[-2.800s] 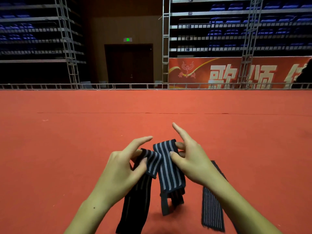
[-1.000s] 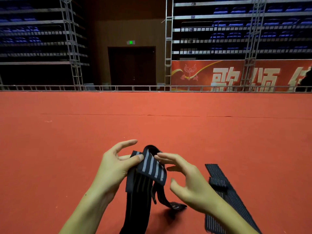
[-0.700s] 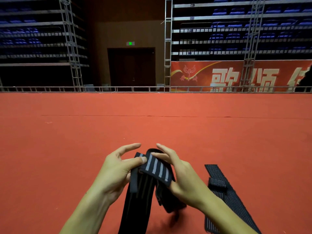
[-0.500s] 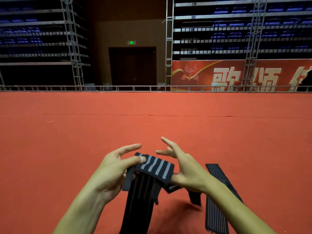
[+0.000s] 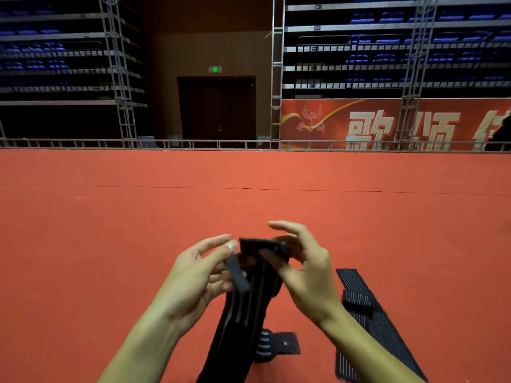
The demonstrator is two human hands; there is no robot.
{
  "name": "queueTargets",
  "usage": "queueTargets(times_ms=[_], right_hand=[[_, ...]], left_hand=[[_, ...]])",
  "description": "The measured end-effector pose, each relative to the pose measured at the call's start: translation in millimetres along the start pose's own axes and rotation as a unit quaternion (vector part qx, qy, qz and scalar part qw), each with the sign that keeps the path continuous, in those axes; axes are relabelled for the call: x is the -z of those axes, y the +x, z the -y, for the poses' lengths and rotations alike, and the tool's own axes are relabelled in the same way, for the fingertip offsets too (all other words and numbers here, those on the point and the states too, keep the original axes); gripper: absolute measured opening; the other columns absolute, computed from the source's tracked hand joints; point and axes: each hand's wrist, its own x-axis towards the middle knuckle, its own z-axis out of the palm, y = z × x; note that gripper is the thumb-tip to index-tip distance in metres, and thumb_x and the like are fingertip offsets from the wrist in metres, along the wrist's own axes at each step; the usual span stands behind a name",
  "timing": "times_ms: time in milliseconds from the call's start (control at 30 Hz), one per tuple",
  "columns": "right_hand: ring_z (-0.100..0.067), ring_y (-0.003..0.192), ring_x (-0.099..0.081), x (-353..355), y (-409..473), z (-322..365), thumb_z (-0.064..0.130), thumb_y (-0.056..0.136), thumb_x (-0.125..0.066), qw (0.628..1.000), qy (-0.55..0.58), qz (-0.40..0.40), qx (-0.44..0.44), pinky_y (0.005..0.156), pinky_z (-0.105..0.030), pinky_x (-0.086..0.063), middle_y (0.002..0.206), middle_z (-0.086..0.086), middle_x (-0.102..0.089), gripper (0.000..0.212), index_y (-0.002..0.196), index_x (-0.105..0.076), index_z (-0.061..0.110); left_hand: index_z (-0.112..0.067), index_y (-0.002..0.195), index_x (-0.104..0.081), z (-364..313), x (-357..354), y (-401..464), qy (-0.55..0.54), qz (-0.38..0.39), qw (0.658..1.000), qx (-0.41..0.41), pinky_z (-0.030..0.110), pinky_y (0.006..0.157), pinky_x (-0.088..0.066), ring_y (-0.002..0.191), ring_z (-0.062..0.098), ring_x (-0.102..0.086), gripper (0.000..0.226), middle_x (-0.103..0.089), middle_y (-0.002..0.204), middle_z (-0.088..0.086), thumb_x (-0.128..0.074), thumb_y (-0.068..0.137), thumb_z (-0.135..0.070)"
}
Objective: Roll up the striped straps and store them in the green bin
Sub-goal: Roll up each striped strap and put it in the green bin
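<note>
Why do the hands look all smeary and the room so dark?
Head view: the right hand and the held strap are motion-blurred; the stands behind are dim while the red carpet is well lit; the wide lens bends the edges.

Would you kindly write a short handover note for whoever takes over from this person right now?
Left hand: grips the top of the strap, thumb near its upper edge.
Right hand: fingers curled round the strap's top end, where the rolling is starting; blurred.
The strap hangs down from both hands onto the red carpet; its tail end lies on the carpet below.
A second strap lies flat on the carpet to the right, partly folded, untouched.
The green bin is not in view.
Done: nothing rolled fully or stored.
Left: finish this roll, roll the second strap, put both in the bin.
</note>
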Motion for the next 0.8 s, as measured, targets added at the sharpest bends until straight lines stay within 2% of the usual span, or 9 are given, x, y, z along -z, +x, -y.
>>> queueTargets(times_ms=[100, 167, 267, 367, 500, 667, 733, 800], right_hand=[[-0.016, 0.100, -0.079, 4.0, 11.3, 3.5, 0.006, 0.093, -0.082, 0.990, 0.068, -0.032, -0.119, 0.088, -0.034, -0.062, 0.103, 0.003, -0.081, 0.042, 0.127, -0.067, 0.025], [-0.019, 0.097, -0.080, 6.7, 17.6, 5.1, 0.009, 0.093, -0.082, 0.979, 0.112, -0.023, -0.170, 0.086, -0.037, -0.064, 0.101, -0.003, -0.083, 0.042, 0.130, -0.065, 0.021], [-0.027, 0.095, -0.081, 7.8, 22.9, 7.9, 0.007, 0.095, -0.079, 0.964, 0.164, -0.007, -0.210, 0.084, -0.036, -0.064, 0.099, -0.009, -0.083, 0.041, 0.132, -0.063, 0.015], [-0.031, 0.096, -0.081, 2.3, 23.1, 9.9, 0.008, 0.097, -0.077, 0.952, 0.196, 0.021, -0.235, 0.085, -0.037, -0.064, 0.101, -0.013, -0.083, 0.038, 0.133, -0.063, 0.014], [-0.037, 0.097, -0.080, 1.8, 22.9, 10.7, 0.019, 0.106, -0.066, 0.941, 0.219, 0.049, -0.253, 0.088, -0.046, -0.064, 0.100, -0.022, -0.081, 0.028, 0.132, -0.065, 0.009], [-0.038, 0.102, -0.079, 6.6, 28.3, 14.0, 0.021, 0.108, -0.062, 0.929, 0.253, 0.024, -0.269, 0.081, -0.039, -0.063, 0.107, -0.023, -0.080, 0.025, 0.126, -0.070, 0.005], [-0.038, 0.103, -0.078, 0.9, 27.0, 16.6, 0.023, 0.109, -0.061, 0.925, 0.264, 0.042, -0.271, 0.081, -0.040, -0.063, 0.109, -0.024, -0.080, 0.027, 0.127, -0.070, 0.006], [-0.037, 0.107, -0.078, -4.3, 25.3, 20.0, 0.026, 0.110, -0.059, 0.921, 0.276, 0.066, -0.268, 0.087, -0.046, -0.062, 0.113, -0.023, -0.079, 0.030, 0.129, -0.070, 0.006]], left_hand=[[-0.016, 0.136, -0.064, -4.6, 2.7, -2.8, 0.039, -0.013, 0.998, -0.042, 0.028, 0.061, -0.059, 0.081, 0.025, -0.077, 0.037, -0.082, 0.103, 0.018, -0.066, 0.103, -0.033], [-0.019, 0.136, -0.064, -5.4, 6.7, -4.2, 0.102, -0.055, 0.986, -0.118, 0.027, 0.063, -0.060, 0.078, 0.021, -0.075, 0.041, -0.083, 0.098, 0.014, -0.073, 0.099, -0.033], [-0.027, 0.129, -0.069, -3.0, 7.6, -4.1, 0.208, -0.094, 0.944, -0.236, 0.029, 0.076, -0.063, 0.086, 0.014, -0.078, 0.048, -0.083, 0.097, 0.001, -0.089, 0.084, -0.025], [-0.029, 0.127, -0.071, -1.9, 0.9, 0.3, 0.207, -0.085, 0.931, -0.287, 0.027, 0.086, -0.062, 0.094, 0.013, -0.079, 0.050, -0.083, 0.101, -0.001, -0.091, 0.083, -0.016], [-0.023, 0.125, -0.072, -3.5, -3.3, 2.1, 0.158, -0.084, 0.935, -0.306, 0.031, 0.091, -0.064, 0.097, 0.020, -0.081, 0.046, -0.083, 0.095, 0.006, -0.087, 0.086, -0.004], [-0.019, 0.125, -0.073, -6.9, -10.9, -8.0, 0.088, -0.048, 0.956, -0.274, 0.023, 0.086, -0.061, 0.097, 0.021, -0.081, 0.047, -0.083, 0.097, 0.009, -0.087, 0.082, -0.006], [-0.020, 0.122, -0.074, -5.4, -17.2, -6.9, 0.084, -0.062, 0.954, -0.280, 0.026, 0.085, -0.063, 0.096, 0.023, -0.082, 0.045, -0.083, 0.096, 0.009, -0.088, 0.081, -0.009], [-0.022, 0.121, -0.074, -3.6, -20.7, -3.0, 0.094, -0.094, 0.947, -0.293, 0.030, 0.083, -0.065, 0.092, 0.027, -0.081, 0.043, -0.083, 0.093, 0.007, -0.090, 0.083, -0.011]])
